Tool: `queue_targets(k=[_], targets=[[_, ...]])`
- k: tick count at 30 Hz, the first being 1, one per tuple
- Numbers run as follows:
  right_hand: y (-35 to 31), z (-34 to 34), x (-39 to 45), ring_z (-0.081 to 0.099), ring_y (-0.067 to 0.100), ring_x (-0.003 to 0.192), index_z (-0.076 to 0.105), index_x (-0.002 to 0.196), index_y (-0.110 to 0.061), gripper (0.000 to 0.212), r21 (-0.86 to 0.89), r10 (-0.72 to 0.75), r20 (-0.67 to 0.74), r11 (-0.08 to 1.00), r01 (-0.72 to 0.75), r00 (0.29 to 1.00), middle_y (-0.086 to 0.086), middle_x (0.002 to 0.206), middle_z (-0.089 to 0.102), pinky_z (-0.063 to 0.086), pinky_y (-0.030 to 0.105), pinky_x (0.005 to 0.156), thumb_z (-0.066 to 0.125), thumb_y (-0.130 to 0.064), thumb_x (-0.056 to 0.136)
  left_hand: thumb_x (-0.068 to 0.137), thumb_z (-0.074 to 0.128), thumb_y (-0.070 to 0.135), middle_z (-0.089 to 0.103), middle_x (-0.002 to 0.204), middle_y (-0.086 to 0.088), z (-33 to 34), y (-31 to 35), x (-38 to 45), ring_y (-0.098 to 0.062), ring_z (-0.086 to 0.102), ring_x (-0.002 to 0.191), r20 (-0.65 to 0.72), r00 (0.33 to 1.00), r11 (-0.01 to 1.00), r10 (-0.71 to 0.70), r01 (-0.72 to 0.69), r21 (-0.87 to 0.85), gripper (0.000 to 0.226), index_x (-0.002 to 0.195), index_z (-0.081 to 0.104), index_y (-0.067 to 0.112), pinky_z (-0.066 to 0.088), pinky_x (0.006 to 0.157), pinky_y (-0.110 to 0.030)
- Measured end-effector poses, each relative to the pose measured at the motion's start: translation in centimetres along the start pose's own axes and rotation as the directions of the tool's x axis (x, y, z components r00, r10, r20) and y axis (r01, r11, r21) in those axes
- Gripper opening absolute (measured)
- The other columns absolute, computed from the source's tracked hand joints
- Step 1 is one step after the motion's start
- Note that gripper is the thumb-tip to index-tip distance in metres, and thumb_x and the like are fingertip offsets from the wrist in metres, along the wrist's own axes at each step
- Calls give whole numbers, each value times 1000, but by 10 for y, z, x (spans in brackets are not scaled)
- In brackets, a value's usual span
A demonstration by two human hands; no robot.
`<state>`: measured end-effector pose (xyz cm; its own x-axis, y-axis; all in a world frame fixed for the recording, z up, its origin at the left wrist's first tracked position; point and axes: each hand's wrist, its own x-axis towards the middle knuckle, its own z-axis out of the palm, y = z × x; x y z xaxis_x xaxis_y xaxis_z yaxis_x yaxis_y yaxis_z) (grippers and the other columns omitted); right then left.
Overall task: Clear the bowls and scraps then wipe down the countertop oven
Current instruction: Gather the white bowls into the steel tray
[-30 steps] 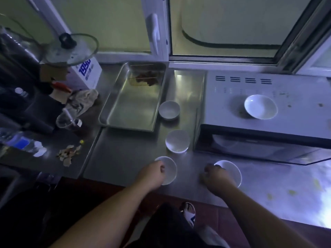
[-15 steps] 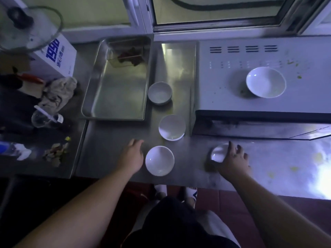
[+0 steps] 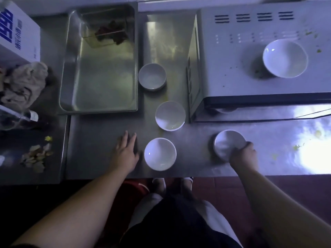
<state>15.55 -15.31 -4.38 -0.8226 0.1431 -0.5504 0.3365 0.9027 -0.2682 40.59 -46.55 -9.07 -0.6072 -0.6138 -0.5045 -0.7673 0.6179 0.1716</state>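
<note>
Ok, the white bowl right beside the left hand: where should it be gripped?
Pinch the near-left rim of the bowl. It sits upright and looks empty, so a thumb can hook inside. The left hand lies flat just to its left, so coming from that side looks clear.

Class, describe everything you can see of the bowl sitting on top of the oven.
The bowl is white, round and glossy, ceramic by its look, and the largest bowl in view. It stands upright on the right part of the oven top, below the vent slots, and looks empty, with a small highlight inside its rim. A dark smear lies at its lower left and green crumbs are scattered nearby. Neither hand touches it.
</note>
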Motion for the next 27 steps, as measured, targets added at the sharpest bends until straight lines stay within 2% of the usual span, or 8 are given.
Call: queue_targets(k=[2,6,10,15,18,21,24,27], targets=[[5,2,1,63,49,101,44,128,0,34,10,64,29,998,-65,998,30,117,63,49,47,78,45,-10,95,96,61,43,-3,171,1,3,1,1,-32,7,156,5,1000,1000,-2,2,11,82,162,13,33,24,121,-51],[12,5,5,69,43,95,54,122,1,44,36,124,97,991,-128,988,25,101,71,57,48,79,55,-9,79,97,58,45,-4,171,1,4,2,1,-31,4,157,7,1000,1000,-1,1,22,82,162,10,32,21,122,-51],[15,5,1,68,41,94,60,117,2,40,60,138,127,987,-146,982,24,99,72,49,40,67,68,1,78,96,61,43,-1,171,-1,3,2,2,-32,6,156,6,1000,1000,4,-5,29,82,162,14,30,23,121,-52],[10,-1,-16,65,28,67,61,105,-3,21,173,115,152,975,-141,982,13,79,69,40,26,48,56,0,85,94,64,40,3,171,-3,1,4,3,-34,9,156,2,1000,1000,-1,1,27,83,162,18,29,25,119,-52],[5,-1,-28,72,31,69,63,104,-7,23,242,63,182,964,-107,981,11,81,70,61,43,60,51,-2,86,93,65,41,2,171,-2,-1,4,2,-33,9,156,4,1000,1000,7,-7,26,84,162,18,29,25,120,-50],[-2,4,-42,76,32,63,62,108,-9,25,332,0,241,940,-83,970,11,94,69,63,56,73,48,-5,88,93,65,41,2,171,-2,-3,4,1,-33,9,156,-6,1000,1000,15,-15,9,84,162,18,29,24,121,-49],[-16,9,-60,76,32,65,61,110,-13,24,393,-63,280,918,-55,958,11,101,66,63,58,73,50,-6,91,93,63,44,1,171,0,-5,1,1,-32,9,156,1,1000,999,28,-28,15,84,162,16,31,24,122,-47],[-40,17,-76,76,30,65,65,101,-19,21,412,-119,311,911,-21,943,11,95,69,64,56,73,52,-7,89,93,61,47,6,171,-2,-7,-6,2,-33,15,154,-1,999,998,48,-48,27,82,160,19,31,26,121,-47]])
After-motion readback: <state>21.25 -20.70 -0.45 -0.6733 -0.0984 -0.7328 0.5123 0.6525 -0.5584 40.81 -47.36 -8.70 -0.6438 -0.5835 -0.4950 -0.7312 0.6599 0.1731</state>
